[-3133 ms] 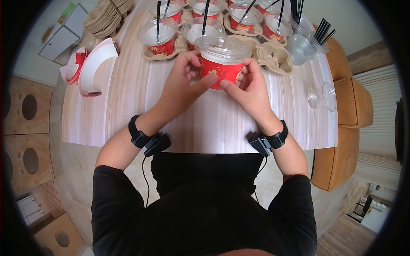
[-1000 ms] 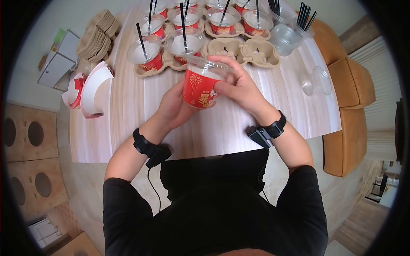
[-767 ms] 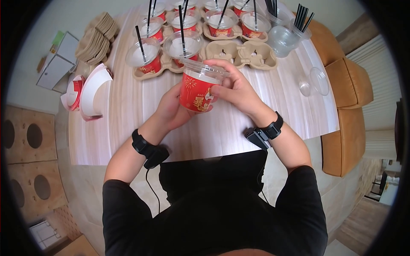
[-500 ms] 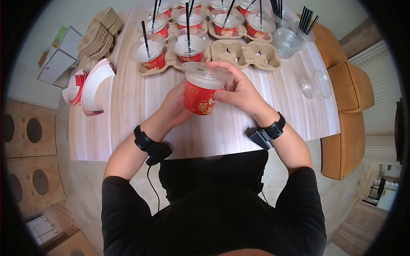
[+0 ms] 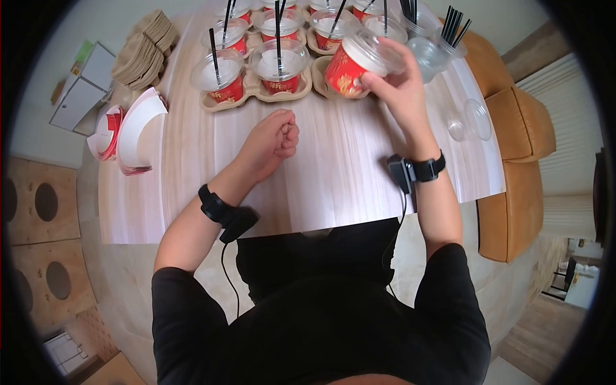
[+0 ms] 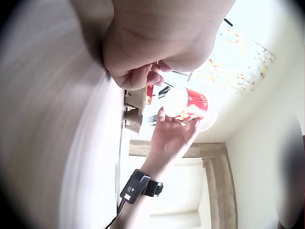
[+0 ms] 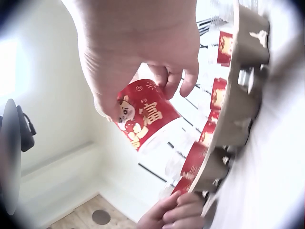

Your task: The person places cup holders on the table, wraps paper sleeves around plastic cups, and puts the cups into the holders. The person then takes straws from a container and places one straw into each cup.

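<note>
My right hand (image 5: pixel 403 86) holds a red paper cup (image 5: pixel 350 69) with a white upper band and a clear plastic lid (image 5: pixel 372 48). The cup tilts, its lid leaning right, and overlaps the front-right pulp cup carrier (image 5: pixel 319 82) in the head view. Gold print and a cartoon figure show on the cup (image 7: pixel 145 112) in the right wrist view; thumb and fingers grip its side. My left hand (image 5: pixel 273 144) is curled on itself in front of the filled carrier, low over the table, with nothing in it. Its curled fingertips (image 6: pixel 152 78) show in the left wrist view.
Several lidded red cups (image 5: pixel 281 80) with black straws stand in carriers at the back. Stacked carriers (image 5: pixel 144 58) and white-and-red paper sleeves (image 5: pixel 138 131) lie left. Clear cups holding black straws (image 5: pixel 454 29) stand back right. A loose clear lid (image 5: pixel 478 120) lies at the right edge.
From both hands in front of me, the cup has moved forward and right in the right hand alone, and tilted. My left hand has let go and curled up.
</note>
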A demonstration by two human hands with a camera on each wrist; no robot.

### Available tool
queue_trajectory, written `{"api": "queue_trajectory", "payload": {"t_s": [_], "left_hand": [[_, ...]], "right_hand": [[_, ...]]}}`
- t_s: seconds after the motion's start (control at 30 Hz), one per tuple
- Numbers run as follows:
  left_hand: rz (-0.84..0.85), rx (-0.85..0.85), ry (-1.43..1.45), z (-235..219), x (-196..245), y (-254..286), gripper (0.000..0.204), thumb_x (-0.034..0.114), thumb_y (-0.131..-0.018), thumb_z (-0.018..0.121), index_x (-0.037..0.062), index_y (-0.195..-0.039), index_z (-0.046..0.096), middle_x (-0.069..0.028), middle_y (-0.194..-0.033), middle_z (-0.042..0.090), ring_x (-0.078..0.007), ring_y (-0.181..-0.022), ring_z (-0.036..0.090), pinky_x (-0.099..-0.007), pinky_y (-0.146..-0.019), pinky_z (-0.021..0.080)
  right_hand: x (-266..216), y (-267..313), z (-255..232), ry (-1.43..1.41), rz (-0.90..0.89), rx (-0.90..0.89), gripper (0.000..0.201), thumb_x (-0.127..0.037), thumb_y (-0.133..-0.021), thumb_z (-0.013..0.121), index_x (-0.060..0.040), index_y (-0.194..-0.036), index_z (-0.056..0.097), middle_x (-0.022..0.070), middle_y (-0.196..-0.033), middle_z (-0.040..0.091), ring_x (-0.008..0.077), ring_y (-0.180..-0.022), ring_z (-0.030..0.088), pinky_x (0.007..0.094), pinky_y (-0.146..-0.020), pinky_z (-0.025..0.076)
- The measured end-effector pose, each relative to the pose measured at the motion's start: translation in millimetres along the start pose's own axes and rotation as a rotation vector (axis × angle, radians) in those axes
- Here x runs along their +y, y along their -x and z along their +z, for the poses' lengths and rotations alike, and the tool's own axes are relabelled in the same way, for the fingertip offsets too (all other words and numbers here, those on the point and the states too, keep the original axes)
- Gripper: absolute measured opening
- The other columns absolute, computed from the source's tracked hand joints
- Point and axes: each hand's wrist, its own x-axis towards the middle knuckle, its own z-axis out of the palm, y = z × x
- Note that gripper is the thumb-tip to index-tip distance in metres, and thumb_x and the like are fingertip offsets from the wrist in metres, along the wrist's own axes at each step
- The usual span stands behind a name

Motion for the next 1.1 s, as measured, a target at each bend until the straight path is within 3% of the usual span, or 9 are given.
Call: {"api": "queue_trajectory", "payload": {"t_s": [0.07,0.2,0.27,0.5,0.6,0.7,0.77,0.87,1.1], "left_hand": [[-0.033,-0.018,0.036,-2.1,2.7,0.1,0.019,0.023,-0.099,0.041,0.0114,-0.084,0.045,0.0037,-0.064,0.041,-0.0052,-0.052,0.033,-0.0196,-0.046,0.026],[-0.080,-0.089,0.108,-8.7,3.9,-1.5,0.020,0.023,-0.099,0.041,0.0115,-0.084,0.046,0.0054,-0.061,0.036,-0.0040,-0.049,0.029,-0.0184,-0.043,0.023],[-0.091,-0.090,0.109,-9.0,5.1,-1.5,0.020,0.023,-0.099,0.041,0.0116,-0.084,0.047,0.0055,-0.061,0.036,-0.0039,-0.049,0.029,-0.0184,-0.042,0.022],[-0.099,-0.057,0.052,-8.4,4.5,-2.3,0.019,0.023,-0.098,0.042,0.0118,-0.084,0.047,0.0054,-0.060,0.037,-0.0039,-0.049,0.030,-0.0185,-0.040,0.021],[-0.107,-0.057,0.051,-8.0,5.5,-2.9,0.019,0.023,-0.098,0.043,0.0115,-0.084,0.047,0.0052,-0.061,0.037,-0.0041,-0.049,0.030,-0.0183,-0.040,0.021],[-0.109,-0.064,0.055,-8.6,4.3,-3.9,0.019,0.023,-0.098,0.042,0.0112,-0.084,0.047,0.0052,-0.061,0.038,-0.0042,-0.049,0.030,-0.0183,-0.041,0.022],[-0.106,-0.075,0.055,-9.3,3.9,-4.9,0.019,0.023,-0.098,0.042,0.0111,-0.084,0.047,0.0051,-0.061,0.038,-0.0042,-0.049,0.030,-0.0184,-0.042,0.022],[-0.101,-0.096,0.054,-11.2,2.8,-4.5,0.019,0.024,-0.098,0.043,0.0111,-0.084,0.047,0.0051,-0.061,0.038,-0.0043,-0.049,0.031,-0.0188,-0.043,0.023],[-0.123,-0.060,0.102,-6.7,4.6,-2.1,0.021,0.025,-0.098,0.042,0.0123,-0.083,0.047,0.0055,-0.061,0.036,-0.0048,-0.050,0.031,-0.0195,-0.043,0.024]], "right_hand": [[16.3,-13.3,-15.0,0.291,-0.040,0.061,0.061,-0.009,-0.073,0.079,-0.0080,-0.127,0.050,0.0086,-0.117,0.056,0.0146,-0.105,0.057,0.0278,-0.081,0.050],[29.1,-22.3,-16.4,0.415,-0.032,0.047,0.064,-0.019,-0.071,0.082,-0.0071,-0.126,0.052,0.0104,-0.119,0.057,0.0170,-0.109,0.056,0.0303,-0.087,0.048],[25.7,-21.8,-8.5,0.704,-0.123,-0.064,0.065,-0.019,-0.071,0.081,-0.0061,-0.127,0.051,0.0110,-0.122,0.058,0.0198,-0.111,0.056,0.0313,-0.092,0.045],[11.7,-15.1,-9.8,0.881,-0.142,-0.198,0.066,-0.020,-0.073,0.079,-0.0076,-0.131,0.049,0.0114,-0.132,0.054,0.0259,-0.121,0.053,0.0343,-0.099,0.042],[-2.2,-11.5,-14.0,0.824,-0.088,-0.274,0.065,-0.013,-0.075,0.073,-0.0114,-0.134,0.047,0.0135,-0.140,0.046,0.0313,-0.128,0.045,0.0373,-0.103,0.039],[-5.2,-9.8,-20.7,1.104,-0.289,-0.214,0.065,-0.002,-0.075,0.062,-0.0142,-0.137,0.045,0.0148,-0.146,0.038,0.0375,-0.133,0.036,0.0406,-0.107,0.035],[-6.6,-10.6,-23.6,1.219,-0.372,-0.385,0.069,0.004,-0.071,0.052,-0.0137,-0.138,0.045,0.0179,-0.147,0.036,0.0408,-0.136,0.030,0.0439,-0.110,0.031],[-1.9,-4.4,-27.9,1.119,-0.200,-0.418,0.069,0.004,-0.070,0.050,-0.0119,-0.137,0.046,0.0209,-0.146,0.035,0.0411,-0.136,0.030,0.0445,-0.111,0.029],[-20.0,-1.1,-24.3,1.047,-0.184,-0.360,0.070,0.003,-0.070,0.051,-0.0095,-0.138,0.043,0.0228,-0.145,0.034,0.0401,-0.136,0.031,0.0442,-0.111,0.030]]}}
